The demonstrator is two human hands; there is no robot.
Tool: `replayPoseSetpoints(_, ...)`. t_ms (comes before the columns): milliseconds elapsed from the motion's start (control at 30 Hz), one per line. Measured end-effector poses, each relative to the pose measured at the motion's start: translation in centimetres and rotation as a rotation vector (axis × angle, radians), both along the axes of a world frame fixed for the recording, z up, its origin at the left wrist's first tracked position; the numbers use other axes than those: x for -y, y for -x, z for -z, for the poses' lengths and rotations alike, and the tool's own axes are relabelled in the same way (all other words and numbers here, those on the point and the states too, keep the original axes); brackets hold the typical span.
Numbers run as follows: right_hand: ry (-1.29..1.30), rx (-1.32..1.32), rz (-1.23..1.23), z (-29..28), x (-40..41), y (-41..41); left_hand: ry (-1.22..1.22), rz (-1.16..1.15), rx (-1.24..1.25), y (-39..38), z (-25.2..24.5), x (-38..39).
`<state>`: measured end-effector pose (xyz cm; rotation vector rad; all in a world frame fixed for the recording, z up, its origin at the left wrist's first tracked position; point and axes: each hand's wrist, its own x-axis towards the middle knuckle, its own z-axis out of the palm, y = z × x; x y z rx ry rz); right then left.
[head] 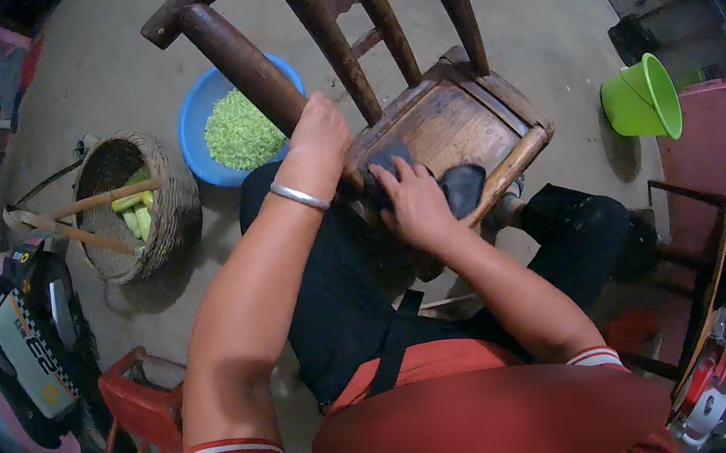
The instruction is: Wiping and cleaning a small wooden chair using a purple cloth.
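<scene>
A brown wooden chair [459, 124] lies tilted before me, its seat partly facing me and its spindles and rail reaching up and left. My left hand [321, 132], a silver bangle at its wrist, is closed around the lower end of a thick round chair post [242, 67]. My right hand [416, 202] rests at the near edge of the seat, fingers spread over a dark, blurred item [380, 186] that looks like a cloth. Against the near rail of the seat, just right of those fingers, lies a black rounded object [464, 187] whose kind I cannot tell.
A blue basin [192, 142] of chopped pale green vegetable stands beyond the post. Left of it is a woven basket [179, 213] holding long green vegetables. A red chair [142, 400] is at lower left, a lime green bucket [652, 98] at right, near a cluttered table [716, 297].
</scene>
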<state>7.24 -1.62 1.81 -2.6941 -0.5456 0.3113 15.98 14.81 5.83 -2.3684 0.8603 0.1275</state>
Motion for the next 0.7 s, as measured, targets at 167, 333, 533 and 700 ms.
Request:
replayPoseSetpoints(167,0.004,-0.081,-0.183,-5.0,3.2,5.7,-0.023,-0.003,0.012,0.2,-0.1,0.1)
replayPoseSetpoints(333,-0.076,-0.058,-0.364,-5.5,4.1,6.4,0.006,-0.055,0.005,-0.4,0.3,0.0)
replayPoseSetpoints(533,-0.024,0.008,-0.55,-1.6,-0.8,2.0,0.012,-0.003,0.044,-0.3,0.3,-0.3)
replayPoseSetpoints(700,-0.26,-0.099,-0.748,-1.1,1.7,-1.2,-0.014,0.005,0.025,0.9,0.0,-0.2)
